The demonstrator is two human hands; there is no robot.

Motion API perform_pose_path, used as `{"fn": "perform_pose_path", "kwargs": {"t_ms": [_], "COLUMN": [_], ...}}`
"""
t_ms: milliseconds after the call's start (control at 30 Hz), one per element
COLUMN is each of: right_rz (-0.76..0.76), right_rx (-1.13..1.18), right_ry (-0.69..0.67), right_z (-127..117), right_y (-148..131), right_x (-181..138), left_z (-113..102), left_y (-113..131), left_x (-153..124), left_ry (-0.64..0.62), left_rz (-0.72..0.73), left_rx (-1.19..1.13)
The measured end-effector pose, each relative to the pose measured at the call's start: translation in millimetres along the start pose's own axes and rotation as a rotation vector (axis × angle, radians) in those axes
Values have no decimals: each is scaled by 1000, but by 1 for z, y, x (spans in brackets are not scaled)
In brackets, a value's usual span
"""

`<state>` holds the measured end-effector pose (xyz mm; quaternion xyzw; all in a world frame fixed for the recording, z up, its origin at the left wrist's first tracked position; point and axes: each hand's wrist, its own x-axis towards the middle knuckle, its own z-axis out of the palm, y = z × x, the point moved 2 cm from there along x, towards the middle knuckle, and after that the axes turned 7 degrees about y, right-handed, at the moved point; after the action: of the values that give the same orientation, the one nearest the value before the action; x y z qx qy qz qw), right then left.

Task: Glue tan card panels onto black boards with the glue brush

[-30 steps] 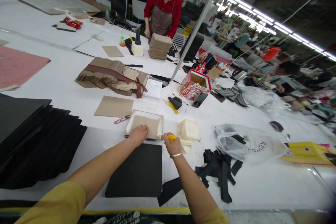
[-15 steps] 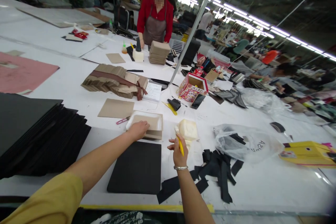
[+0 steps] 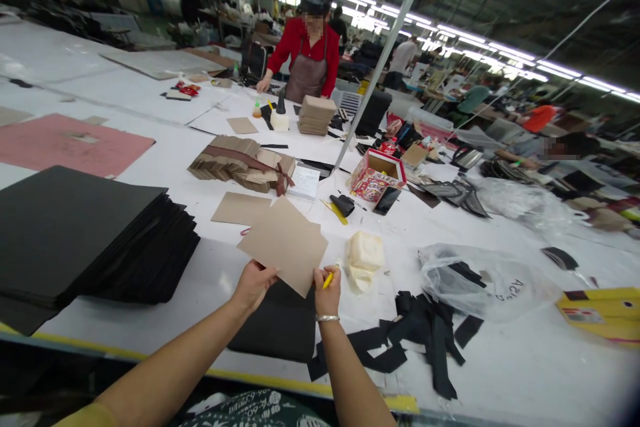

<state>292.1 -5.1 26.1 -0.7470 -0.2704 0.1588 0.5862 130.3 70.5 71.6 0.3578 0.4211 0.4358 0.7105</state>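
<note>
A tan cardboard sheet is held up tilted above the table by my left hand, whose fingers and thumb pinch its lower left edge. My right hand is closed around a yellow stick-shaped tool, and its fingertips meet the sheet's right corner. Below the sheet lies a black panel, partly covered by my left hand and the sheet. A cream, crusted block-like container stands just right of my right hand. Another tan sheet lies flat behind. The white tray is hidden behind the raised sheet.
At left is a tall stack of black panels. Tied cardboard pieces, a red patterned box and a slanted pole stand farther back. Black strips and a plastic bag lie right. A co-worker stands opposite.
My left hand has lifted the cardboard sheet from the tray and brought it nearer. My right hand, still holding the yellow tool, has moved left to the sheet. The view has shifted left.
</note>
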Motion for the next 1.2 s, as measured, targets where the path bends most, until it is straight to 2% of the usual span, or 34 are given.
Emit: {"fn": "perform_pose_path", "kwargs": {"t_ms": [67,200,300,400,533,733,1200], "right_rz": [21,95,111,42,-24,-61,-139], "right_rx": [64,76,-2,-106,-256,-442,-644], "right_ry": [-39,-155,-257,-289,-241,-208,-268], "right_z": [-15,-46,-59,-61,-51,-37,-27], "right_y": [6,26,42,54,66,76,69], "right_x": [-5,-23,-40,-52,-53,-43,-40], "left_z": [-17,-74,-108,-125,-133,-138,-139], "left_y": [-4,-24,-42,-54,-63,-75,-77], "left_x": [-6,-12,-20,-25,-19,-5,0], "left_ry": [47,306,303,261,265,310,317], "left_rz": [-58,-156,-145,-56,-36,-88,-132], "left_rx": [-14,103,411,667,800,785,854]}}
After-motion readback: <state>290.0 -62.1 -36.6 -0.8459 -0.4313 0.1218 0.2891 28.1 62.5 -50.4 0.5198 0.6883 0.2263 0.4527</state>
